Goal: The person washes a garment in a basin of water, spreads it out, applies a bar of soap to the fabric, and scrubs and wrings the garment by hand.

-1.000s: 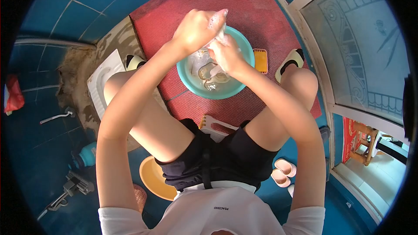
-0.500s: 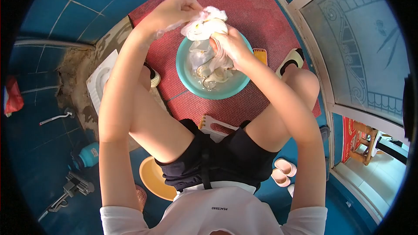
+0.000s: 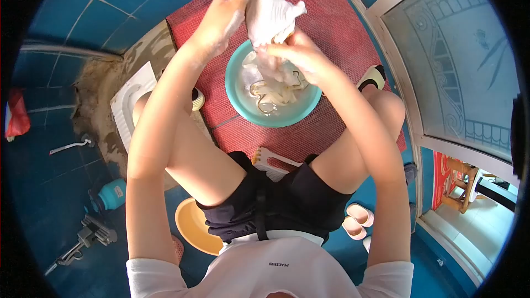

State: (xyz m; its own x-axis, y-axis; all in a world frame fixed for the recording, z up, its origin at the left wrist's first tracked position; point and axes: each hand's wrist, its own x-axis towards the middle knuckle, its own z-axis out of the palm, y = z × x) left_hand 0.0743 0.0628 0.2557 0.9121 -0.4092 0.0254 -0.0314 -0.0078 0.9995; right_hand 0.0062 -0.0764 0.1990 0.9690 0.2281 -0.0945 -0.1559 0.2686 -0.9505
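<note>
In the upper middle of the frame we hold a wet white cloth (image 3: 269, 14) above the teal basin (image 3: 236, 102). Our left hand (image 3: 223, 14) is clenched around the cloth's upper part, and our right hand (image 3: 298, 55) grips its lower part just over the water, fingers closed on the fabric. A tail of the cloth hangs down into the basin, where more pale fabric lies in soapy water.

The step in hand looks to us like wringing or rubbing the cloth between both fists. To do it well, we judge that we should keep both grips firm and close together, so the twist bites into the fabric rather than slipping along it. We should work directly above the basin, so that the run-off falls into it and not onto the red mat (image 3: 331, 16) beneath. It helps to gather the hanging tail into the right hand's grip, or it will stay sodden. Short, repeated squeezes, shifting along the cloth, should serve better than one hard pull.

At lower left an orange bowl (image 3: 190, 223) sits by our thigh, well apart from the basin.
</note>
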